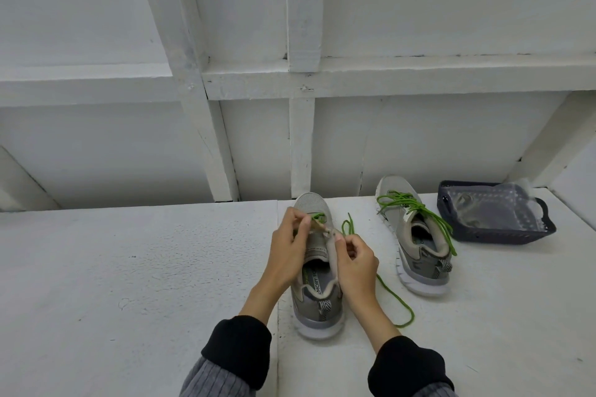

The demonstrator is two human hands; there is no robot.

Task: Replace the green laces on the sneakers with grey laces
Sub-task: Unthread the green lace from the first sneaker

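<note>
Two grey sneakers stand on the white table, heels toward me. The near sneaker (317, 306) is between my hands. My left hand (287, 251) pinches its green lace (395, 300) near the front eyelets. My right hand (354, 259) pinches the lace beside the tongue, and the loose end trails over the table to the right. The far sneaker (416, 255) stands to the right with its own green lace (416, 208) loosened and draped over it. A clear bag in the basket seems to hold grey laces (466, 206).
A dark plastic basket (548, 229) stands at the far right of the table. White wooden wall framing (301, 151) rises right behind the sneakers. A seam (277, 235) runs through the tabletop left of the near sneaker.
</note>
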